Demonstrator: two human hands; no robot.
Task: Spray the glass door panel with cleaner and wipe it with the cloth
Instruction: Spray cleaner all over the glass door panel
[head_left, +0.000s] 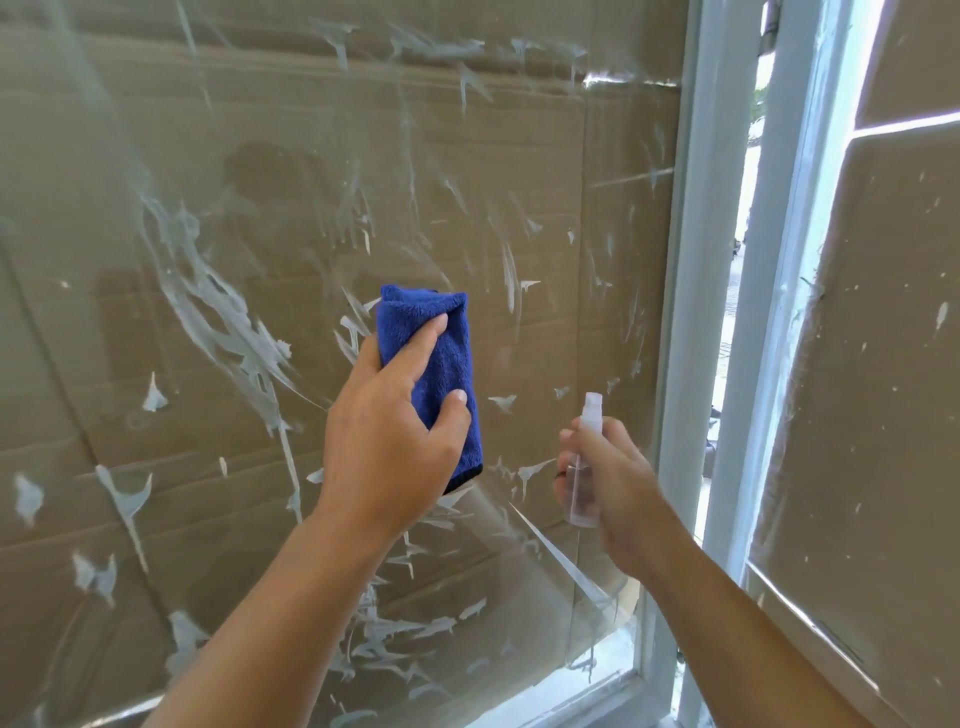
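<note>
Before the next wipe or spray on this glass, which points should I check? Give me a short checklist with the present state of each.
1. Blue cloth held firmly in the left hand: ok.
2. Cloth flat against the glass panel: cannot tell.
3. Spray bottle gripped in the right hand: ok.
4. Nozzle aimed at the glass: ok, it points toward the panel.
5. Cleaner left in the bottle: cannot tell, the bottle is clear.
6. Glass free of white smears: not ok, streaks cover most of it.
</note>
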